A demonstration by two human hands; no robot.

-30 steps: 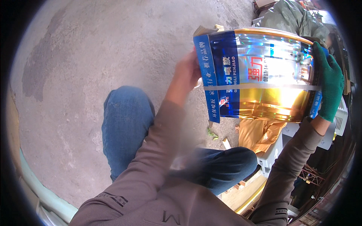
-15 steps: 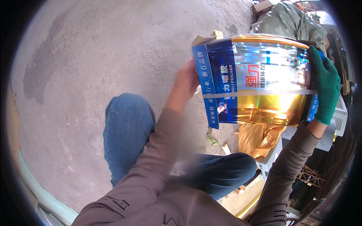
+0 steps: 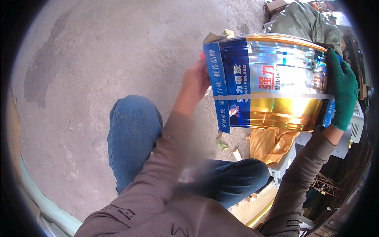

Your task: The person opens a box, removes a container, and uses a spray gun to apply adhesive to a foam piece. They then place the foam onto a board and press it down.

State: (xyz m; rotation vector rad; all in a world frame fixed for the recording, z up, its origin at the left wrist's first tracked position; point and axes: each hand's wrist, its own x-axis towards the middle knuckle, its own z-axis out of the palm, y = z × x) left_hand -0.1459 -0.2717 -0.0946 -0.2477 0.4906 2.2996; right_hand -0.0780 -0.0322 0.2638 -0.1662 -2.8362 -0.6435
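A large shiny pack, silver, gold and blue, is held sideways in front of me above the floor. Blue printed cardboard caps its left end, and more blue card shows at the right end. Around its length runs a pale strap. My bare left hand grips the left end, its fingers partly hidden by the card. Beside those fingers shows a small red spot that I cannot make out. In a green knitted glove, my right hand clasps the right end, fingers along the edge.
My bent knees in jeans are below the pack on a rough concrete floor. A grey-green sheet covers things at the far right. Under the pack lie a folded orange-brown cloth and a white casing.
The pack has shifted slightly to the right, with both hands moving along. A small red spot now shows by the fingers of my left hand.
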